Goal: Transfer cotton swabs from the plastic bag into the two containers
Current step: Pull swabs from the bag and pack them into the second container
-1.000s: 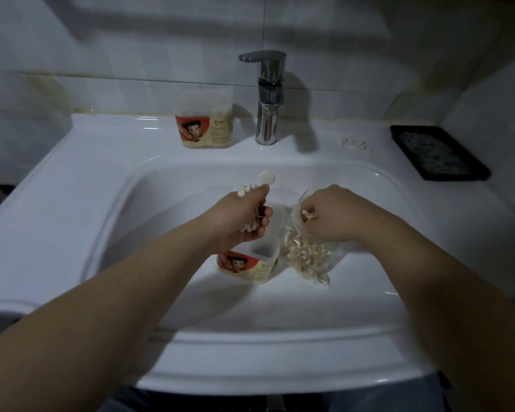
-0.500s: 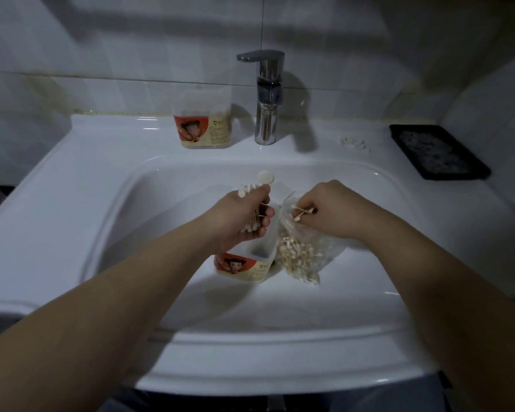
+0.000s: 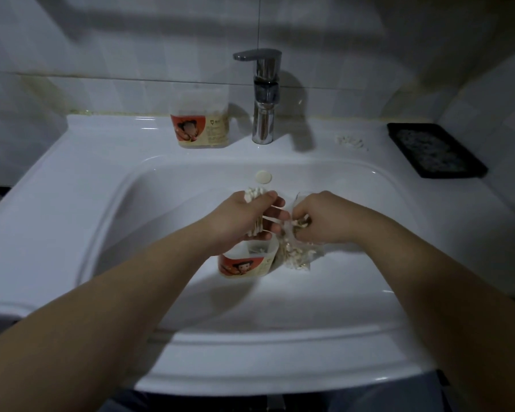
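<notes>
Swabs lie inside open container and bag.

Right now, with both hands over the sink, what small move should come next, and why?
Probably the right hand draws the swabs it pinches out of the plastic bag and adds them to the bundle that the left hand grips above the open container; the bag holds plenty more.
</notes>
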`<state>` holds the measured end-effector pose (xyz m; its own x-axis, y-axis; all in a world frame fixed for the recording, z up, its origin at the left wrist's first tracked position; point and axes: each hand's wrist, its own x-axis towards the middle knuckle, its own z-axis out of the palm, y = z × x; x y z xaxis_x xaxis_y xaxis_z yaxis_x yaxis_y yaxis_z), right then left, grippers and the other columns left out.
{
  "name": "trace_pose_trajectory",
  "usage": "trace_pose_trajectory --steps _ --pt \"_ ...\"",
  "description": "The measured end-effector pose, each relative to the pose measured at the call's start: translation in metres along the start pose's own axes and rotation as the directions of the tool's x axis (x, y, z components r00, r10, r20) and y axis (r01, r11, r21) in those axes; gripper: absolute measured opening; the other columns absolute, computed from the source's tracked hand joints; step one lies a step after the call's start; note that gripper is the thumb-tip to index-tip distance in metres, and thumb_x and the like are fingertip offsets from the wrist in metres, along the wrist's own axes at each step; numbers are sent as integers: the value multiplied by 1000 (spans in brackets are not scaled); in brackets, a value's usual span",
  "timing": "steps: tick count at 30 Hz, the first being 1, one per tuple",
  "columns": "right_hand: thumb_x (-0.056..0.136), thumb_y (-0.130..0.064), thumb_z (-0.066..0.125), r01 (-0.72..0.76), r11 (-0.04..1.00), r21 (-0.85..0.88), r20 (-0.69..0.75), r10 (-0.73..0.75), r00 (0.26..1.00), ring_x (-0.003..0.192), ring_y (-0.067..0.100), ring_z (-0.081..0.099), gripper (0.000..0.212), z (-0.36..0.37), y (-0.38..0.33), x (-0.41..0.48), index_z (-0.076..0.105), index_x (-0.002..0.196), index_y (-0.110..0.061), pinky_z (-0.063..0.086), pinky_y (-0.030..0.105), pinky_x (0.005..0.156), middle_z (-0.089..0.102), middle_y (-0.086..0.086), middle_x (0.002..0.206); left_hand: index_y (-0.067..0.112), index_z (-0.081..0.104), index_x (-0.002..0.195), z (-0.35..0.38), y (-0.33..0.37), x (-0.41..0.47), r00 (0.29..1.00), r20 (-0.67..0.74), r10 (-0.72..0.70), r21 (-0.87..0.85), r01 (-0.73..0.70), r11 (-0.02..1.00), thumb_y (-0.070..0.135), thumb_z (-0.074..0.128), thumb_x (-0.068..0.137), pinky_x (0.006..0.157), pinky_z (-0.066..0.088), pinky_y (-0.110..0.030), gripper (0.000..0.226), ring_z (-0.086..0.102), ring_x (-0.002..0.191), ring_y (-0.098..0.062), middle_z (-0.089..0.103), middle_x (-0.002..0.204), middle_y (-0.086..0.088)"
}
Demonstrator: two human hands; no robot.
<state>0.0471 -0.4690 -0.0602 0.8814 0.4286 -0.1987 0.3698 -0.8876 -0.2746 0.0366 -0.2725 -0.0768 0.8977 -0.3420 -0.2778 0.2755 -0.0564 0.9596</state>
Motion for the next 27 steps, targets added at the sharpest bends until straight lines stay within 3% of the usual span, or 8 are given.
trace_pose_trajectory --steps 2,6,8,11,13,18,22,27 --pt "84 -21 71 -17 1000 -24 -31 16 999 79 18 62 6 0 0 3 75 83 -17 51 31 71 63 -5 80 10 66 109 1 1 -1 1000 4 18 -11 -18 1000 32 49 107 75 54 -33 27 69 78 -18 77 104 -10" --pt "87 -21 68 -15 999 -31 -59 13 998 79 20 63 9 -6 -2 4 74 87 -14 51 34 70 69 4 83 9 65 107 3 4 -3 997 54 47 -48 -45 998 29 46 108 69 54 -30 28 69 77 -19 76 105 -12" --pt "90 -16 65 -15 999 31 -38 16 999 78 14 60 9 -7 1 1 71 86 -21 46 27 64 65 -8 82 8 66 107 4 3 -3 998 47 42 -19 -41 999 30 47 108 69 55 -31 29 70 79 -20 77 105 -13" --pt "88 -15 67 32 995 93 27 -34 999 84 -7 59 20 -5 4 -3 77 96 -31 40 8 70 62 -31 86 6 66 108 4 0 0 1000 -25 18 17 -18 1000 31 50 107 71 57 -33 30 72 82 -23 77 102 -15" --pt "86 -17 69 41 996 84 53 -45 998 79 -19 54 25 -2 4 -3 78 101 -34 38 2 68 55 -41 76 4 66 110 2 -1 2 999 -51 -4 22 5 1000 31 51 107 73 57 -35 30 72 84 -26 78 101 -16" --pt "81 -24 71 -5 997 79 85 -2 996 85 4 62 25 5 2 4 78 100 -40 51 24 76 70 -18 90 2 66 110 1 -2 3 998 -51 -22 22 23 999 30 52 106 72 59 -34 31 73 84 -28 77 100 -17" --pt "84 -21 71 22 997 79 -15 -21 1000 84 6 65 17 4 3 7 79 93 -33 54 28 80 74 -13 95 1 65 112 2 -2 2 998 -58 -12 21 13 1000 28 52 106 71 60 -34 31 74 85 -30 77 99 -17" --pt "91 -25 69 -13 996 90 -115 24 993 87 8 64 7 -1 11 7 75 94 -28 52 27 78 70 -9 95 1 66 113 1 -3 2 997 -76 -17 73 23 997 27 53 105 82 62 -41 31 75 94 -34 77 101 -17"
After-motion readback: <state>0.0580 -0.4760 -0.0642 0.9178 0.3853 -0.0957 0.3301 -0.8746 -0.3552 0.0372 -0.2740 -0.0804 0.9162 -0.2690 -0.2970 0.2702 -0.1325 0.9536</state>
